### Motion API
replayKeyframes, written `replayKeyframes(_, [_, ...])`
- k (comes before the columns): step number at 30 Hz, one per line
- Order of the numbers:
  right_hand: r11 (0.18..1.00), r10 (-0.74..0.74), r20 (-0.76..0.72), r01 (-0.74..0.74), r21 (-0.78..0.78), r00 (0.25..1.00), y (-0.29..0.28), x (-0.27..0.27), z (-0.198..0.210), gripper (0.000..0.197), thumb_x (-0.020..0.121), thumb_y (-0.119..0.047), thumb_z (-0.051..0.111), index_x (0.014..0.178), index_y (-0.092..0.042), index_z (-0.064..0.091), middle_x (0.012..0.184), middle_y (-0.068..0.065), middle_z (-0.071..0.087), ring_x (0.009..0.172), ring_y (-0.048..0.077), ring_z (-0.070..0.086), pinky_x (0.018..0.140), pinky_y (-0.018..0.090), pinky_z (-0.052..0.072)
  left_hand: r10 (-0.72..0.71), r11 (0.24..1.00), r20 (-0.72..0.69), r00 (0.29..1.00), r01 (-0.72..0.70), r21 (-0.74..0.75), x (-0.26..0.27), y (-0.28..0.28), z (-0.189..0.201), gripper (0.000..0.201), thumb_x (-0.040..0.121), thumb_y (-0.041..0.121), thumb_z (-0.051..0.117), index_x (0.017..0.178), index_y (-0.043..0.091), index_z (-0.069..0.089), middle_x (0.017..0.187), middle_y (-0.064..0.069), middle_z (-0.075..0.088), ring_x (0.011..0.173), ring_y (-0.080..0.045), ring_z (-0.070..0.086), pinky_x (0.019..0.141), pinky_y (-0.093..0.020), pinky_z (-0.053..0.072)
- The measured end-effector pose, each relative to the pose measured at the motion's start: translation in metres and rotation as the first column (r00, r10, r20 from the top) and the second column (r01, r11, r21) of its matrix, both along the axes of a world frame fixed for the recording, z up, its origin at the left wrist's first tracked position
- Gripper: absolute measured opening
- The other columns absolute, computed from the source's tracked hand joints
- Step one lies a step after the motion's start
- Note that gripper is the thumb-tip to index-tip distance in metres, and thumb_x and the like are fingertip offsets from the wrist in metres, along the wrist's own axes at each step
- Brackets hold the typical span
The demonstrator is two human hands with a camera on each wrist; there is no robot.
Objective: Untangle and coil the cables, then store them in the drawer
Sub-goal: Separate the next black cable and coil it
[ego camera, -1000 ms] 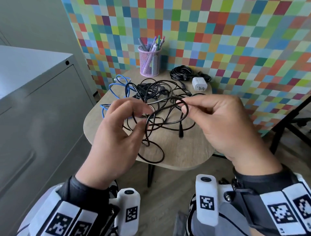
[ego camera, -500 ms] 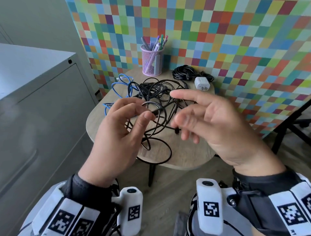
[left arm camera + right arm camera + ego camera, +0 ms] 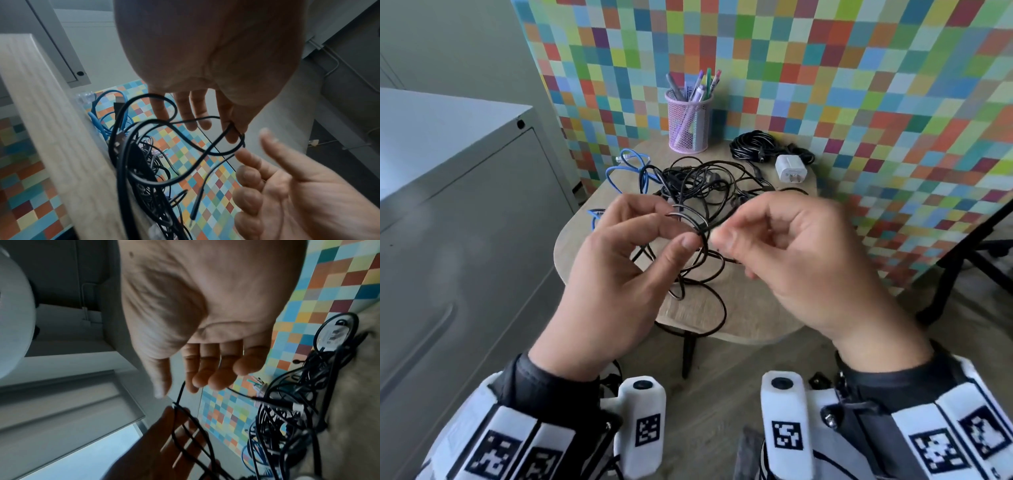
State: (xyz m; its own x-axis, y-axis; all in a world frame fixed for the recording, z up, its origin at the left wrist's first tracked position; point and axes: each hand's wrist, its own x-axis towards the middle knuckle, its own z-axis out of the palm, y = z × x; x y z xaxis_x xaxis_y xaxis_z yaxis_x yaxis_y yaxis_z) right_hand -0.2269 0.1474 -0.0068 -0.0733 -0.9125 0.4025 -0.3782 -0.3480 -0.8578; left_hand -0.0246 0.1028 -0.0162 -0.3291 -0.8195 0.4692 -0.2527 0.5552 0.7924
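While my left hand (image 3: 616, 274) pinches a few small loops of one black cable (image 3: 693, 222) between thumb and forefinger, its other fingers extended, most of the work remains. These loops are held above the table (image 3: 750, 318); the rest of that cable trails down into the tangle (image 3: 705, 185) and one loop hangs over the near table edge. My right hand (image 3: 801, 260) sits just beside the loops, fingers loosely curled. The head view is blurred there, and I cannot tell whether it has hold of the strand or merely guides it.

Status, as I judge it: coiling of the first cable is started, not finished. One black bundle (image 3: 755, 145) at the back of the table already lies coiled. A blue cable (image 3: 633, 171) is still interlaced with the black heap. Nothing is stored yet; no open drawer is visible.

Surroundings: a pen cup (image 3: 690, 126) and a white charger (image 3: 791, 169) stand behind the tangle. A grey cabinet (image 3: 465, 222) stands at my left. Main obstruction: the held cable's free length runs through the heap and may snag when drawn.
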Motion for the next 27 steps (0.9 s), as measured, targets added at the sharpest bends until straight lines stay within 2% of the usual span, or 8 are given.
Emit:
replayKeyframes(3, [0.996, -0.087, 0.054, 0.088, -0.013, 0.995, -0.003, -0.002, -0.004, 0.020, 0.098, -0.024, 0.069, 0.080, -0.014, 0.073, 0.060, 0.002, 0.063, 0.054, 0.022, 0.061, 0.053, 0.035, 0.049, -0.016, 1.000, -0.005, 1.000, 0.016, 0.023, 0.006, -0.001, 0.003, 0.012, 0.090, 0.038, 0.072, 0.087, 0.029, 0.077, 0.103, 0.006, 0.062, 0.105, -0.013, 0.061, 0.092, -0.018, 0.041])
replayKeyframes(7, [0.997, -0.054, 0.240, 0.064, -0.033, 0.969, 0.002, -0.018, 0.009, 0.044, 0.089, -0.046, 0.075, 0.075, -0.006, 0.065, 0.057, 0.007, 0.059, 0.052, 0.025, 0.056, 0.052, 0.034, 0.046, 0.028, 0.999, -0.028, 0.999, -0.029, -0.015, 0.011, -0.003, 0.006, 0.014, 0.090, 0.042, 0.071, 0.087, 0.030, 0.077, 0.098, 0.009, 0.060, 0.100, -0.012, 0.060, 0.090, -0.016, 0.040])
replayKeyframes(11, [0.999, 0.015, 0.030, -0.014, -0.030, 0.999, 0.009, 0.000, 0.015, 0.046, 0.079, -0.053, 0.083, 0.076, -0.010, 0.068, 0.060, 0.012, 0.062, 0.054, 0.034, 0.056, 0.049, 0.048, 0.047, 0.024, 0.999, 0.010, 1.000, -0.024, -0.030, 0.002, 0.001, 0.004, 0.010, 0.091, 0.040, 0.071, 0.090, 0.031, 0.076, 0.101, 0.002, 0.059, 0.103, -0.014, 0.058, 0.090, -0.013, 0.039])
replayKeyframes(14, [0.994, -0.104, -0.160, 0.099, -0.040, 0.982, 0.008, 0.016, 0.009, 0.026, 0.079, -0.049, 0.082, 0.078, -0.023, 0.076, 0.061, 0.000, 0.066, 0.056, 0.018, 0.062, 0.051, 0.040, 0.052, -0.002, 1.000, 0.022, 1.000, 0.003, -0.010, -0.001, 0.003, 0.003, 0.012, 0.094, 0.035, 0.067, 0.091, 0.027, 0.075, 0.103, 0.001, 0.059, 0.105, -0.018, 0.059, 0.091, -0.015, 0.040])
replayKeyframes(19, [0.987, -0.158, -0.149, 0.151, -0.059, 0.976, 0.006, 0.013, 0.007, 0.015, 0.083, -0.042, 0.080, 0.083, -0.027, 0.081, 0.067, -0.004, 0.072, 0.062, 0.017, 0.068, 0.057, 0.039, 0.057, 0.014, 1.000, 0.011, 1.000, -0.014, -0.008, 0.003, 0.004, 0.007, 0.009, 0.092, 0.035, 0.067, 0.091, 0.032, 0.076, 0.104, 0.005, 0.059, 0.105, -0.011, 0.059, 0.090, -0.009, 0.038])
replayKeyframes(22, [0.989, -0.149, -0.180, 0.142, -0.047, 0.972, 0.006, 0.014, 0.008, 0.012, 0.085, -0.040, 0.079, 0.084, -0.028, 0.082, 0.067, -0.005, 0.072, 0.063, 0.016, 0.069, 0.057, 0.037, 0.057, 0.026, 1.000, 0.008, 1.000, -0.026, -0.016, 0.003, 0.004, 0.007, 0.010, 0.090, 0.037, 0.069, 0.092, 0.032, 0.077, 0.101, 0.004, 0.059, 0.102, -0.011, 0.059, 0.087, -0.010, 0.039])
replayKeyframes(25, [0.986, -0.166, -0.239, 0.156, -0.062, 0.957, 0.002, 0.011, 0.003, 0.012, 0.092, -0.028, 0.074, 0.082, -0.025, 0.081, 0.065, -0.010, 0.070, 0.061, 0.013, 0.066, 0.054, 0.025, 0.051, 0.036, 0.999, 0.049, 0.998, -0.035, -0.019, 0.003, 0.005, 0.007, 0.012, 0.088, 0.040, 0.070, 0.093, 0.033, 0.079, 0.100, 0.002, 0.057, 0.103, -0.015, 0.058, 0.088, -0.010, 0.038])
replayKeyframes(27, [0.978, -0.208, -0.215, 0.197, -0.074, 0.954, -0.002, 0.002, -0.001, 0.019, 0.096, -0.022, 0.070, 0.080, -0.021, 0.079, 0.063, -0.009, 0.069, 0.060, 0.012, 0.065, 0.055, 0.026, 0.051, 0.022, 1.000, 0.073, 0.997, -0.021, -0.024, 0.003, 0.006, 0.007, 0.011, 0.088, 0.040, 0.072, 0.093, 0.035, 0.079, 0.099, 0.001, 0.056, 0.102, -0.017, 0.058, 0.088, -0.013, 0.039])
